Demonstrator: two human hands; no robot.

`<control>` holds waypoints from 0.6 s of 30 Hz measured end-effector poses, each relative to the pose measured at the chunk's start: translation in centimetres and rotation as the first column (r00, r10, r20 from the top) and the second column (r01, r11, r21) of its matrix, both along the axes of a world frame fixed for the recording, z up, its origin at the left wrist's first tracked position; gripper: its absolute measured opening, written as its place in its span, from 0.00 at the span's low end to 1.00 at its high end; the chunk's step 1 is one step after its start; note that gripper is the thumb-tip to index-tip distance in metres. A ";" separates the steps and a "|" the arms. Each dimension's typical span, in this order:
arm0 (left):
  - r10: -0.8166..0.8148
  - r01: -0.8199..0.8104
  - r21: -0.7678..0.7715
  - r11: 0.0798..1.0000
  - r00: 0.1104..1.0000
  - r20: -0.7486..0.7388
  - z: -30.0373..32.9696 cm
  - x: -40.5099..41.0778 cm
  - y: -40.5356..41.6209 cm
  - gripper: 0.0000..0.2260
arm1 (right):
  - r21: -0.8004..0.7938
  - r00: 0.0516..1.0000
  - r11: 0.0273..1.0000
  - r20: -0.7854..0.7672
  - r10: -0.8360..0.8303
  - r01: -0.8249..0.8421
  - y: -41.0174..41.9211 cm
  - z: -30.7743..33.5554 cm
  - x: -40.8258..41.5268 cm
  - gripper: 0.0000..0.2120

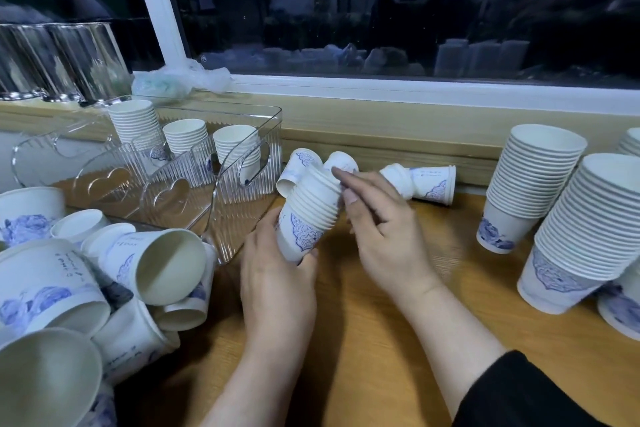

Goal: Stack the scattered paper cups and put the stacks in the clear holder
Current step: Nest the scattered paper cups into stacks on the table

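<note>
Our left hand point(277, 274) grips a short stack of white blue-patterned paper cups point(308, 215); right hand point(377, 218) fingers, loosely curled and holding nothing, reach for the loose white paper cup point(341, 163) we judge goes on next.

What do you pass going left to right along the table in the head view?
Loose cup pile → clear holder → stack in left hand → right hand → tipped cups → tall stacks.

Left hand point(278, 267) gripping, right hand point(382, 229) loosely curled.
</note>
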State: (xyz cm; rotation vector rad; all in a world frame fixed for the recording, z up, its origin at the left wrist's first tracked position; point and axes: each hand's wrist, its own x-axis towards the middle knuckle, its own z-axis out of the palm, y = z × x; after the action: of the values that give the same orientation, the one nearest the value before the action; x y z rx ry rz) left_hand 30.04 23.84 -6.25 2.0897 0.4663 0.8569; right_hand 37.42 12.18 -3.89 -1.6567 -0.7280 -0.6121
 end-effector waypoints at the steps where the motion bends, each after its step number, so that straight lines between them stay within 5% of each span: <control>1: -0.001 0.001 -0.012 1.000 1.000 0.002 0.0 0.0 0.0 0.30 | 0.029 0.999 0.999 -0.006 -0.040 0.041 -0.2 0.1 -0.2 0.14; 3: -0.008 0.008 -0.030 1.000 1.000 0.002 0.0 0.0 0.0 0.30 | 0.102 0.974 0.971 -0.091 -0.207 0.215 -1.0 -0.1 0.6 0.12; 6: -0.023 0.024 -0.052 0.998 1.000 0.008 -0.2 0.1 0.1 0.29 | -0.045 0.850 0.904 -0.324 -0.415 0.424 -2.6 -1.0 3.0 0.16; 10: -0.025 0.025 -0.058 0.998 1.000 -0.001 -0.4 0.2 0.2 0.29 | -0.228 0.764 0.907 -0.489 -0.421 0.354 -3.5 -2.3 5.8 0.24; 18: -0.025 0.025 -0.021 0.999 1.000 -0.003 -0.6 0.4 0.3 0.29 | -0.143 0.782 0.942 -0.527 -0.333 0.304 -3.1 -2.4 8.1 0.18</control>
State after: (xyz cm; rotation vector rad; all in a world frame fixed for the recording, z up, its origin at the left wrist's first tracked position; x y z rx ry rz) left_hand 30.41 24.13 -6.90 2.0736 0.4475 0.8309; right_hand 45.55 9.05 -6.25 -1.8984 -0.0397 -0.3183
